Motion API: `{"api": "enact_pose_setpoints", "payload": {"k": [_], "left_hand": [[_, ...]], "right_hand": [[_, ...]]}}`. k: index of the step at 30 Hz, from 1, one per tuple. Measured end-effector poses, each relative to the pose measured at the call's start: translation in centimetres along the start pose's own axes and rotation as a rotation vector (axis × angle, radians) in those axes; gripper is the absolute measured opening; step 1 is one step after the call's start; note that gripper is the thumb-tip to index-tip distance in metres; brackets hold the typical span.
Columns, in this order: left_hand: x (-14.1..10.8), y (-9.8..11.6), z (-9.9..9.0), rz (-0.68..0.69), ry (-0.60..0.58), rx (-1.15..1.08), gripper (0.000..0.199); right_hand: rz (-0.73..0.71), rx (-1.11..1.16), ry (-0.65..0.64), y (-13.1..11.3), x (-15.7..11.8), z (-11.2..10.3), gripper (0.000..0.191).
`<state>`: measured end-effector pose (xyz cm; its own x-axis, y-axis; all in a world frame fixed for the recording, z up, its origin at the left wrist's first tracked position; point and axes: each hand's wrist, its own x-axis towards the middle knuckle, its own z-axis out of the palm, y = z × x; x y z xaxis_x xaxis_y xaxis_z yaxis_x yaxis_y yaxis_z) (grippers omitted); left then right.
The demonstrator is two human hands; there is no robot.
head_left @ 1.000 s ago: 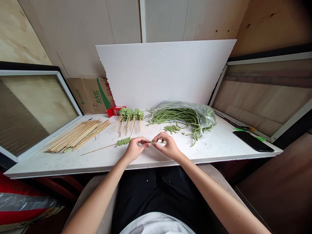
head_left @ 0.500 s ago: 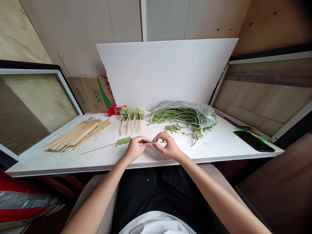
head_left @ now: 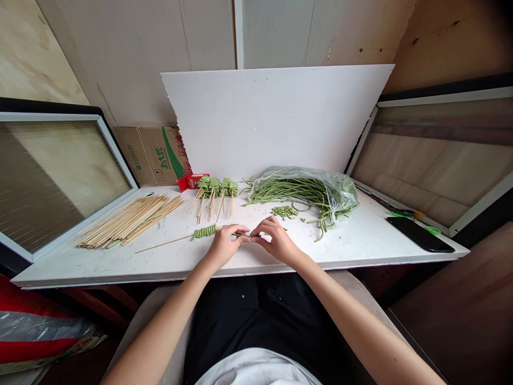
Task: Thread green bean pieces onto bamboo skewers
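My left hand [head_left: 225, 243] and my right hand [head_left: 278, 240] meet above the table's front part, fingertips nearly touching. Both pinch a thin green bean [head_left: 241, 235] that runs between them. Left of my left hand lies a skewer [head_left: 164, 244] with a folded green bean [head_left: 204, 231] threaded at its right end. Finished bean skewers [head_left: 218, 187] are stacked farther back. A clear plastic bag of long green beans [head_left: 292, 190] rests behind my right hand, with a small pile of cut bean pieces [head_left: 284, 212] in front of it.
Bare wooden skewers [head_left: 128, 220] lie on the white table [head_left: 168, 267] at the left. A black phone [head_left: 420, 233] is at the right. Behind stand a white board [head_left: 276, 117], a cardboard box [head_left: 150, 155] and a small red packet [head_left: 191, 182].
My fingertips have come closer together along the bean, and my right fingers have closed more. The whole view has shifted slightly.
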<state>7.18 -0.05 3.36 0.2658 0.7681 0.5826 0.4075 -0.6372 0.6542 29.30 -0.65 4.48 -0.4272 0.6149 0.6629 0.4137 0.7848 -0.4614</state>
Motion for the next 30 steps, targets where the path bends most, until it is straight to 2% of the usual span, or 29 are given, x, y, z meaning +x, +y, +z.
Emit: {"api": "enact_pose_setpoints", "payload": {"k": [6,10,16,20,25,27,30], "left_hand": [[0.1,0.2,0.1,0.048,-0.053,0.019,0.006],[0.1,0.7,0.4,0.090,-0.084,0.000,0.014],[0.0,1.4,0.5,0.005,-0.090,-0.196,0.013],[-0.1,0.9,0.8,-0.061,-0.121,-0.358,0.010],[-0.1,0.8,1.3,-0.098,-0.148,-0.504,0.017],[0.0,0.9,1.2,-0.094,-0.139,-0.486,0.018],[0.2,0.9,0.4,-0.058,-0.072,-0.333,0.015]], "right_hand": [[0.024,0.022,0.010,-0.5,0.0,0.3,0.005],[0.067,0.084,0.043,-0.8,-0.2,1.0,0.011],[0.166,0.255,0.115,-1.1,-0.4,1.7,0.011],[0.203,0.351,0.121,-0.9,-0.4,2.2,0.021],[0.240,0.490,0.130,-0.7,-0.6,3.0,0.030],[0.257,0.483,0.131,-0.9,-0.5,2.9,0.032],[0.244,0.331,0.142,-1.4,-0.3,2.1,0.028]]}}
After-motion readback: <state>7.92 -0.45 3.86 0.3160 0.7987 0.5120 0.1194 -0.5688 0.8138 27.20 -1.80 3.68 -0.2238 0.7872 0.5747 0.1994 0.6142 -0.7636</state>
